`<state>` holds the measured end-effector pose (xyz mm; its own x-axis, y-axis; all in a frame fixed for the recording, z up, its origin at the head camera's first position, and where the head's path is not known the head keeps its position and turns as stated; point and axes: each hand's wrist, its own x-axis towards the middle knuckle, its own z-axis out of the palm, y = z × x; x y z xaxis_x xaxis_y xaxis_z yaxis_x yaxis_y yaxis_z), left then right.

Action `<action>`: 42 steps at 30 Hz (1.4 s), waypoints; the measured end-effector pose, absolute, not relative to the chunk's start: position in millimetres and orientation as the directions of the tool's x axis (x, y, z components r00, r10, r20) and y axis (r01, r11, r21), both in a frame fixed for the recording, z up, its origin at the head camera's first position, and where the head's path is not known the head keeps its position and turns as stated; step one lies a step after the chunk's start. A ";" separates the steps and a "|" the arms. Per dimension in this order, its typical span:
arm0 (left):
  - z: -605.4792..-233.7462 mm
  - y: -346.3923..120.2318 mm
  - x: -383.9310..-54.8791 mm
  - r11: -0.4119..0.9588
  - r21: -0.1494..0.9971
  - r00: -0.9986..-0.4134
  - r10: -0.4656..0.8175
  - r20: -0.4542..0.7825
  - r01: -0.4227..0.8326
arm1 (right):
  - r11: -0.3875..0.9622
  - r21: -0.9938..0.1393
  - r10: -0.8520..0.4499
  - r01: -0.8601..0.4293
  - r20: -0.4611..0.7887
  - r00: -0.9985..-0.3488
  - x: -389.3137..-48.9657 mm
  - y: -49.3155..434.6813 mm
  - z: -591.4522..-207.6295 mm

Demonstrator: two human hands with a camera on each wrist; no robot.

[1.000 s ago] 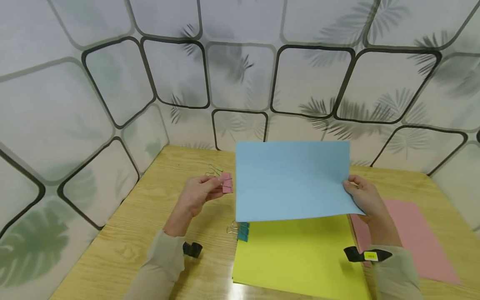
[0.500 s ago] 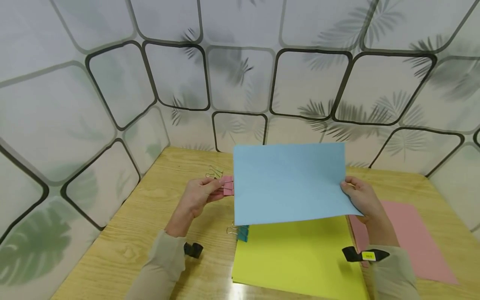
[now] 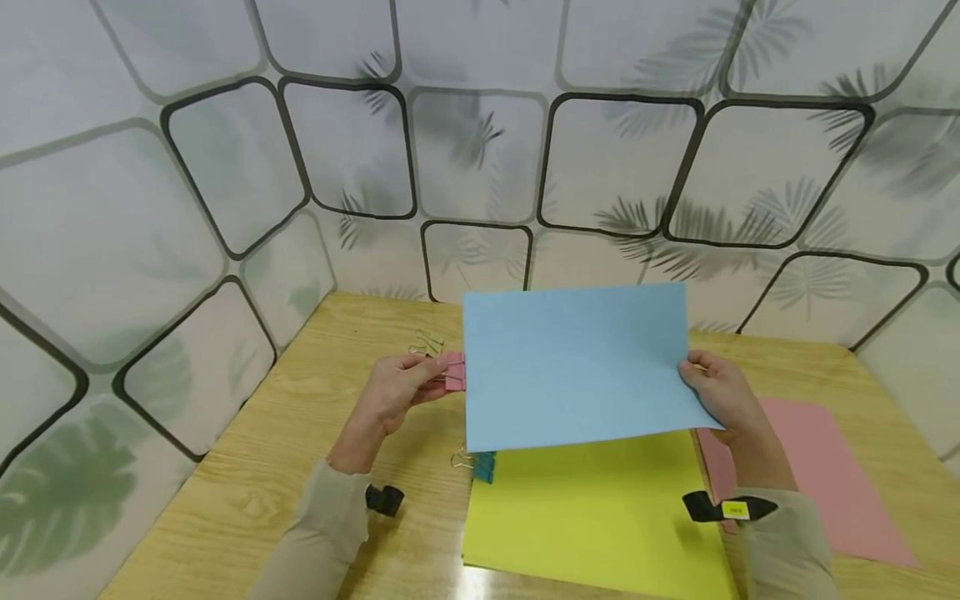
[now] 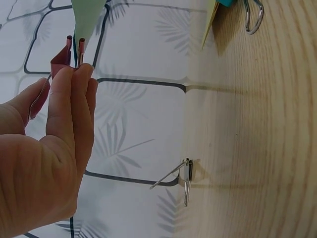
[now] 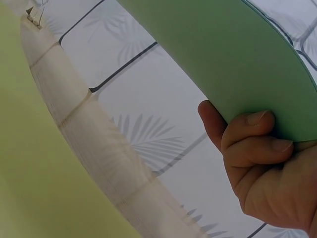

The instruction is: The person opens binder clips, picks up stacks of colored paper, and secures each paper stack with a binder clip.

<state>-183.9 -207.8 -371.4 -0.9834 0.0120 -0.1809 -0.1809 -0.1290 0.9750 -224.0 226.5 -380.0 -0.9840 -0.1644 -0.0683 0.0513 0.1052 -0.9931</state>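
Observation:
My left hand (image 3: 397,390) pinches a pink binder clip (image 3: 454,372) at the left edge of a blue sheet of paper (image 3: 573,367). In the left wrist view the clip's (image 4: 60,63) lips stand apart, with the sheet's edge between them. My right hand (image 3: 723,392) grips the sheet's right edge, thumb on the front and fingers behind. The sheet is held tilted up above the table; its underside (image 5: 233,54) looks green in the right wrist view. Below it lies a yellow sheet (image 3: 592,517) with a teal binder clip (image 3: 484,467) on its left edge.
Another binder clip (image 3: 428,342) with thin wire handles stands on the wooden table (image 3: 300,400) behind my left hand. Pink paper (image 3: 832,483) lies at the right, partly under my right forearm. A patterned wall (image 3: 480,150) closes off the back and left.
The pink clip has come to the blue sheet's left edge, where a small gap showed before. My right hand and the sheet have shifted slightly left.

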 end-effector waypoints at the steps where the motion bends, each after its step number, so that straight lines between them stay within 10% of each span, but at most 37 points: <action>1: -371.1 -207.7 -183.8 -0.128 0.975 -0.983 0.013 -0.181 -0.181 | 0.116 -0.992 -0.165 0.050 -0.069 -0.984 -224.0 226.4 -380.1; 42: -374.5 -211.9 -186.5 -0.070 0.966 -0.967 0.078 -0.242 -0.248 | 0.212 -0.976 -0.141 0.059 -0.090 -0.986 -222.2 219.9 -374.0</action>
<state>-186.5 -211.9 -374.5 -0.9671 0.0785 -0.2422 -0.2477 -0.0704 0.9663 -222.2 219.9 -374.0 -0.9859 -0.1409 -0.0898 0.0585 0.2119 -0.9755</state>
